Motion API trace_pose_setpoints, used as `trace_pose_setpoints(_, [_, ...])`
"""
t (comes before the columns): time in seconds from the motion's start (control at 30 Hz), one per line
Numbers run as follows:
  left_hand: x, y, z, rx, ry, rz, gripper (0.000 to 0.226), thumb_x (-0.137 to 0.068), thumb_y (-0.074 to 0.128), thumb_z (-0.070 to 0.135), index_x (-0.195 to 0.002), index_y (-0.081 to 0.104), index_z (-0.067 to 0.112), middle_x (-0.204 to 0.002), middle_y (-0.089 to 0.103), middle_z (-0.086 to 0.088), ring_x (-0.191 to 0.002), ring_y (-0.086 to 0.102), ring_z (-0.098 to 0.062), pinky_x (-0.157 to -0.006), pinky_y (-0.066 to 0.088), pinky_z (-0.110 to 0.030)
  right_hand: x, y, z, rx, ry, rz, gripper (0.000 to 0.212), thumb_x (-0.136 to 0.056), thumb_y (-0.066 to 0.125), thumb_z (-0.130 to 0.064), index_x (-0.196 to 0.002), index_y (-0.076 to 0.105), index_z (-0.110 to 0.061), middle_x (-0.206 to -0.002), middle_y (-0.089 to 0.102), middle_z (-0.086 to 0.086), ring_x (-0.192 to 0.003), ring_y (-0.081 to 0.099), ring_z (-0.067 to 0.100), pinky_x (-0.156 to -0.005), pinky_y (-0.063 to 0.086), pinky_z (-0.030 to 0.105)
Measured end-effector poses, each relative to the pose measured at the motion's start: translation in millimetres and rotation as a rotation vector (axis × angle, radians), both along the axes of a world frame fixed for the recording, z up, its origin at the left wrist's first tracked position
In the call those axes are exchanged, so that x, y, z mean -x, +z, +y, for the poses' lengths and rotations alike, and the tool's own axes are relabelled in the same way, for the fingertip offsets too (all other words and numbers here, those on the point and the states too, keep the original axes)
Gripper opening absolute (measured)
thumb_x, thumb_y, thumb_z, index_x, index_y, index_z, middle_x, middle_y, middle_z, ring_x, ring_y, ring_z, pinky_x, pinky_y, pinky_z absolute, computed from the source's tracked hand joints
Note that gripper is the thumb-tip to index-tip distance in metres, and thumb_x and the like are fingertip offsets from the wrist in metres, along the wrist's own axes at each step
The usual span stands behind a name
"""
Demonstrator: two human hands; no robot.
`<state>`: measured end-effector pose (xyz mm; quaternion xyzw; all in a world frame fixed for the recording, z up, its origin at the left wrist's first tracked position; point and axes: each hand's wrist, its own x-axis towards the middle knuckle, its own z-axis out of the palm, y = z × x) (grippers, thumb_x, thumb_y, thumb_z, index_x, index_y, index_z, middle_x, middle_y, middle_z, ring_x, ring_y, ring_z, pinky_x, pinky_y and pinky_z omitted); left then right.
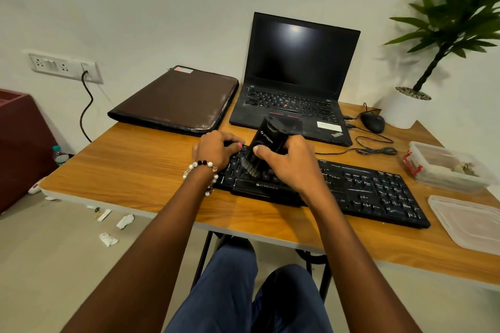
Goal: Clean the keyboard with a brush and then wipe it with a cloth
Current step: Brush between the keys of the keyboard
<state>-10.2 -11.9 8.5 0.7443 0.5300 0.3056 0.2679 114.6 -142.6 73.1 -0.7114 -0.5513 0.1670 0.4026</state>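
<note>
I see my right hand (pixel 290 162) wrapped around the black brush tool (pixel 267 140), thumb across its front and fingers curled behind, so the body stands tilted away from me while its dark bristles (pixel 252 169) press down onto the keys. The tool sits just to the left of that hand's palm, over the left half of the keyboard (pixel 359 192), which lies at a slant across the wooden surface (pixel 140 165). My left hand (pixel 216 150), a beaded bracelet (pixel 201 167) on its wrist, rests curled on the keyboard's far left corner, fingers bent over the edge and touching it. Behind the keyboard stands an open laptop (pixel 295 81) with a dark screen. I cannot see a cloth anywhere.
</note>
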Motion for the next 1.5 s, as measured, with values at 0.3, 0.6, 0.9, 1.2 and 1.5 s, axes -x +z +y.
trace_pose_setpoints(0.3, [0,3,-1,-0.005,-0.001,0.018,0.013,-0.089,0.064,0.033,-0.098,0.073,0.037,-0.107,0.07,0.01,-0.1,0.061,-0.013,-0.09,0.048,-0.045,9,-19,7,-0.014,0.064,-0.09,0.021,-0.08,0.069,-0.033,-0.084,0.065,-0.013,-0.072,0.065,-0.004,-0.061,0.061,0.006,-0.044,0.043,0.014])
trace_pose_setpoints(0.6, [0,2,-2,0.004,-0.002,0.008,0.012,-0.089,0.065,0.034,-0.096,0.073,0.038,-0.106,0.07,0.011,-0.103,0.06,-0.013,-0.092,0.047,-0.045,-2,-19,1,0.002,0.092,0.046,0.026,-0.081,0.071,-0.034,-0.088,0.069,-0.008,-0.077,0.07,-0.001,-0.065,0.066,0.009,-0.05,0.051,0.021])
trace_pose_setpoints(0.9, [0,1,-2,0.011,0.006,-0.004,0.011,-0.089,0.065,0.034,-0.096,0.073,0.038,-0.105,0.07,0.012,-0.101,0.06,-0.013,-0.093,0.046,-0.046,-12,-13,-10,0.068,0.196,-0.186,0.031,-0.081,0.069,-0.032,-0.098,0.064,-0.006,-0.087,0.067,0.005,-0.077,0.065,0.018,-0.064,0.057,0.028])
trace_pose_setpoints(1.2, [-1,4,-5,-0.01,0.011,0.046,0.013,-0.091,0.062,0.032,-0.099,0.072,0.036,-0.107,0.069,0.008,-0.102,0.06,-0.017,-0.091,0.047,-0.046,-5,-2,-9,0.07,0.254,-0.132,0.033,-0.082,0.072,-0.034,-0.106,0.063,-0.013,-0.09,0.067,-0.002,-0.076,0.064,0.008,-0.06,0.054,0.021])
trace_pose_setpoints(1.5, [0,4,-5,-0.04,-0.004,0.086,0.016,-0.092,0.06,0.035,-0.103,0.071,0.036,-0.114,0.068,0.009,-0.11,0.057,-0.016,-0.094,0.046,-0.043,-58,15,-39,0.289,0.143,-0.29,0.034,-0.083,0.07,-0.032,-0.109,0.059,-0.012,-0.091,0.064,0.0,-0.08,0.062,0.013,-0.066,0.053,0.025])
